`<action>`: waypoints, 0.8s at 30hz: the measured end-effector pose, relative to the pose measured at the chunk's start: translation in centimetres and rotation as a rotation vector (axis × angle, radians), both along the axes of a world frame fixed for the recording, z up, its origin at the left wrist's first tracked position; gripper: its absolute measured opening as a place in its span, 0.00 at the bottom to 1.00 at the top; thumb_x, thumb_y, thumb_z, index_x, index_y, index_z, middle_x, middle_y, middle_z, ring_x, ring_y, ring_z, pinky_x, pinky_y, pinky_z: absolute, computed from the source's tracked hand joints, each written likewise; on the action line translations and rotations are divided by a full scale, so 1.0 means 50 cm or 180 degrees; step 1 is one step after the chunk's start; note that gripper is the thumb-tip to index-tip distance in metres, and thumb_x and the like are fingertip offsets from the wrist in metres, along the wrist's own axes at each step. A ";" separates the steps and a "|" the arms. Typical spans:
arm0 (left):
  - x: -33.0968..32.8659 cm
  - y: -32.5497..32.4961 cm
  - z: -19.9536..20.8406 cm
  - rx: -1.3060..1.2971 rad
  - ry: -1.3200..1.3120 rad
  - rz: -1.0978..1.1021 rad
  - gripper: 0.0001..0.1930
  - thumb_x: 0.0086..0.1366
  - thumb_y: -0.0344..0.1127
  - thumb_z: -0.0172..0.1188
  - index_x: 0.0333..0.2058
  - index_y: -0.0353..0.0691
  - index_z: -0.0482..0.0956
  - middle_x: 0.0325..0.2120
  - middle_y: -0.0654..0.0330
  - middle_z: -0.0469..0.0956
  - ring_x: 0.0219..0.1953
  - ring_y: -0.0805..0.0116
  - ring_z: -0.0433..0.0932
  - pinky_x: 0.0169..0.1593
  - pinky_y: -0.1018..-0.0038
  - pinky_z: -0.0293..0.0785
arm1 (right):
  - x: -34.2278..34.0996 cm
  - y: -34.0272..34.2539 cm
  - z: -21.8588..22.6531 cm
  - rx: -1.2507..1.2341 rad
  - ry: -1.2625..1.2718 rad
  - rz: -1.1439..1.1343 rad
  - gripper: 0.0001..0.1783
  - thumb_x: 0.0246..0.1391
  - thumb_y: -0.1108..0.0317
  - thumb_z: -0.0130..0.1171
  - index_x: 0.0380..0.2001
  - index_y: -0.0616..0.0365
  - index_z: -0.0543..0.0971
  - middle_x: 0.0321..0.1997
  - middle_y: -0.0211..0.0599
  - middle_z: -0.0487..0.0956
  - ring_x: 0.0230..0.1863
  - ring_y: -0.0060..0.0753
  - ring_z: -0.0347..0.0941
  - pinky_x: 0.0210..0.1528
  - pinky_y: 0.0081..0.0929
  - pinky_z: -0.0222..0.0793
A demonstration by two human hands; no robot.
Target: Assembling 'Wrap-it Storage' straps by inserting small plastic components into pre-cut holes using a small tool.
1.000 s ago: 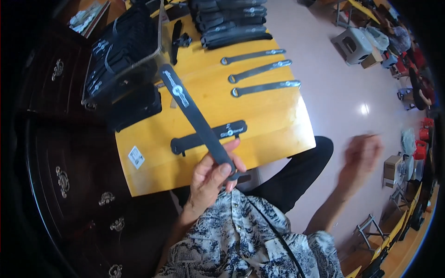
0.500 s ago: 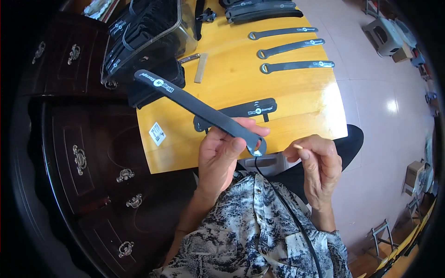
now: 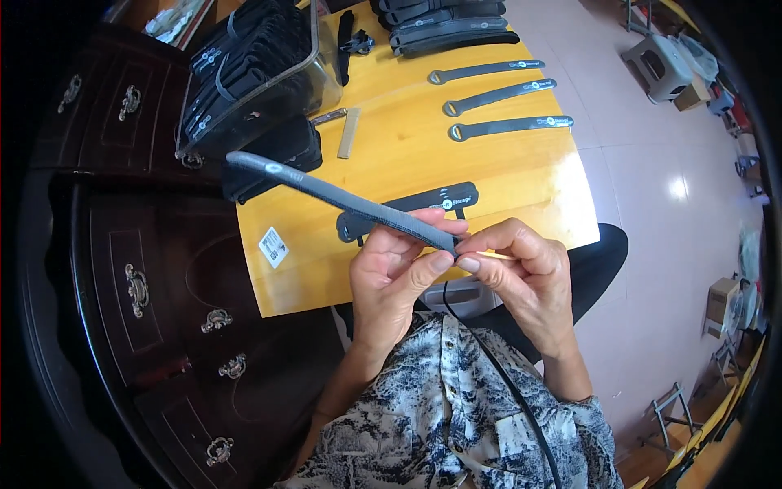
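A long dark grey strap (image 3: 358,205) with pale printing slants up and to the left from my left hand (image 3: 384,273), whose thumb and fingers close on its lower end. My right hand (image 3: 525,265) pinches at that same end, its fingertips covering the eyelet. A thin pale stick (image 3: 498,257) sits between my right thumb and fingers; its tip is hidden. Just beyond my hands, a similar dark strap (image 3: 462,196) lies on the yellow table (image 3: 391,159). Three straps with eyelets (image 3: 509,127) lie in spaced rows farther right.
At the far left stands a clear plastic bin (image 3: 324,81) of bundled straps. More straps are stacked (image 3: 456,37) at the far edge. A flat wooden piece (image 3: 349,134), a pocketknife (image 3: 329,116) and a white label (image 3: 273,247) lie leftward. Dark drawers (image 3: 163,236) border the table.
My right hand has moved left with the stick and now meets the strap's eyelet end. The strap has turned more edge-on, its far tip lower.
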State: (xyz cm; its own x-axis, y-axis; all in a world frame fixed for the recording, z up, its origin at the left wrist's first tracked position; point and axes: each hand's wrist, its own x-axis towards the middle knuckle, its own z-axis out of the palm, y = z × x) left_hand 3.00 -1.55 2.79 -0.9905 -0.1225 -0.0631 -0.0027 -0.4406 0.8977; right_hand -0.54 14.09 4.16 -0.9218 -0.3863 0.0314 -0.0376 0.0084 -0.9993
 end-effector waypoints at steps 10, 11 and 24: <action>-0.004 -0.017 -0.023 0.0341 0.0200 0.0181 0.18 0.68 0.31 0.51 0.54 0.34 0.64 0.48 0.46 0.73 0.50 0.57 0.75 0.54 0.67 0.72 | 0.016 -0.020 0.016 0.0457 0.0108 -0.0289 0.03 0.60 0.73 0.51 0.35 0.62 0.70 0.23 0.35 0.72 0.23 0.25 0.69 0.26 0.23 0.64; -0.005 -0.021 -0.025 0.0337 0.0255 0.0222 0.18 0.69 0.32 0.48 0.55 0.33 0.62 0.49 0.44 0.72 0.51 0.54 0.74 0.55 0.65 0.73 | 0.014 -0.023 0.015 0.0701 0.0403 -0.0345 0.04 0.58 0.73 0.54 0.35 0.63 0.72 0.24 0.38 0.73 0.23 0.29 0.69 0.26 0.24 0.66; -0.009 -0.027 -0.042 0.0412 0.0259 0.0458 0.14 0.69 0.31 0.49 0.51 0.34 0.65 0.47 0.47 0.73 0.50 0.57 0.75 0.54 0.64 0.73 | 0.008 -0.039 0.000 0.1236 0.1520 -0.0191 0.19 0.43 0.76 0.64 0.43 0.59 0.79 0.22 0.37 0.77 0.19 0.31 0.69 0.23 0.26 0.66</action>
State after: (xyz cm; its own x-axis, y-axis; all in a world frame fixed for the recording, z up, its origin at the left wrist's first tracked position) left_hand 2.54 -2.90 0.70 -0.9658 -0.2591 -0.0080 0.1388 -0.5430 0.8282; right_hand -0.12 12.12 4.15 -0.8611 -0.4002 0.3136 -0.4683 0.3843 -0.7956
